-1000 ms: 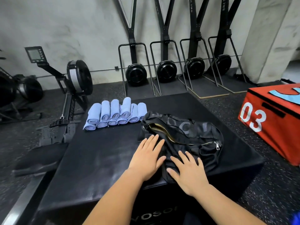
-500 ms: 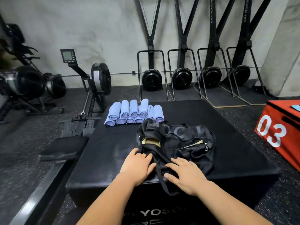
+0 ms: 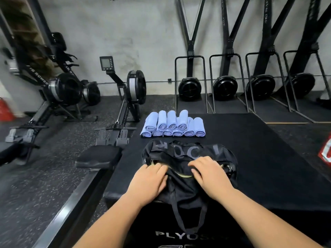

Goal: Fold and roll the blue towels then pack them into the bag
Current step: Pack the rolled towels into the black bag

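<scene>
Head view looks down on our two bare hands at a black bag (image 3: 179, 153) with grey lettering, which lies on the near part of a black bench (image 3: 268, 167) marked PLYOS on its front. Our left hand (image 3: 152, 178) has its fingers bent over the left end of the bag's open mouth and grips the fabric there. Our right hand (image 3: 209, 173) is curled down on the cloth just to the right, clutching the near lip, so both hands are grasping the bag. Between them a strip of pale yellow lining (image 3: 182, 175) shows along the opening, and a zip pull (image 3: 229, 167) sits at the bag's right end. A black strap (image 3: 189, 217) hangs in a loop over the bench's front edge. The blue towels (image 3: 172, 125) are all rolled and stacked in two layers at the far left corner of the bench, six below and four on top, spiral ends facing us; they lie just beyond the bag, not touching it. We cannot tell what is inside the bag. On the speckled floor (image 3: 44, 176) to the left a rowing machine (image 3: 125, 97) stands beside the bench, its monitor (image 3: 106, 62) raised on an arm. Upright machines (image 3: 189, 86) line the wall, and a red box (image 3: 326, 153) shows at the right edge.
</scene>
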### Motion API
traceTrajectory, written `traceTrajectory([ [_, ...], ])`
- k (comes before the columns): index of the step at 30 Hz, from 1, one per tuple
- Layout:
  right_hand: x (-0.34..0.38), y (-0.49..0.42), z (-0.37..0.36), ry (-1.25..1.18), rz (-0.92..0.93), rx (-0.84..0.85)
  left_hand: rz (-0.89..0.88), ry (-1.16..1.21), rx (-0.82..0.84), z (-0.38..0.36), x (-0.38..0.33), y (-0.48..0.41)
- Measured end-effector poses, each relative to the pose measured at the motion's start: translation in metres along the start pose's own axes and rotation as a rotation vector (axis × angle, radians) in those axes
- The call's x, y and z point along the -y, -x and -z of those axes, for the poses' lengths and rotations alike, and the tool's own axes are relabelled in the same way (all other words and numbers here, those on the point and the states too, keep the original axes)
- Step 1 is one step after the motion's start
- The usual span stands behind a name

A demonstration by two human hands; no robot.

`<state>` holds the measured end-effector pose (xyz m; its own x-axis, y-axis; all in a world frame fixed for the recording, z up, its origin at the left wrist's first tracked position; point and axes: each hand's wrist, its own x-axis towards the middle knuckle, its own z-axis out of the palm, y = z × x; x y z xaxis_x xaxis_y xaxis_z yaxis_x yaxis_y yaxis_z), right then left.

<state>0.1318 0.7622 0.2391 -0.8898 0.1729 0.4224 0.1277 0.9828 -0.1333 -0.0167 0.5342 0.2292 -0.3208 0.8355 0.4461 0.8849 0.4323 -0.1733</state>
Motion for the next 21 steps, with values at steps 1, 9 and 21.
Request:
traceTrajectory([
  [1,-0.003,-0.005,0.001,-0.008,-0.024,0.058,-0.020,0.009,-0.005,0.003,0.000,-0.006],
  [9,-0.026,0.011,-0.025,0.057,-0.069,0.281,0.007,-0.071,0.075,-0.010,0.014,-0.038],
  [21,-0.041,-0.028,-0.002,0.423,-0.228,0.020,-0.165,-0.162,0.281,0.017,0.037,-0.087],
])
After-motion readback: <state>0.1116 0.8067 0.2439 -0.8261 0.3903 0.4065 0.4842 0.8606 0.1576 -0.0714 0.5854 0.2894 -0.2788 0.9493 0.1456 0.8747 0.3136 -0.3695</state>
